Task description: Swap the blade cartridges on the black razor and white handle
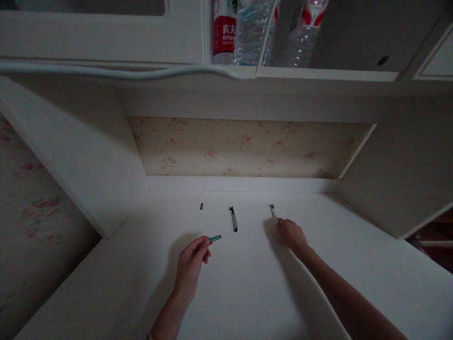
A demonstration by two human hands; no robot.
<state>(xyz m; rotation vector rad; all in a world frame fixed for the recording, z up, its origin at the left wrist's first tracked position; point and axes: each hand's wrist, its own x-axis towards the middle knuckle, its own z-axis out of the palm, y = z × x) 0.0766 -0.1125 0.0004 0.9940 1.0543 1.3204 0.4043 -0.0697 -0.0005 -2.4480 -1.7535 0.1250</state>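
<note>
My left hand is closed, with a slim green stick pinched between thumb and fingers. The stick has a dark tip and points right, above the white tabletop. My right hand is closed around the lower end of a thin pale handle with a small dark head, perhaps a toothbrush. Its head points away from me. Between the hands lies a black-and-grey tool with a narrow handle and a small angled head; its kind is unclear. A short green piece with dark edges rests farther left.
The white desk ends at a back wall with floral paper. Side panels close it in. Overhead, a shelf holds several plastic bottles, with a white cable along its front edge.
</note>
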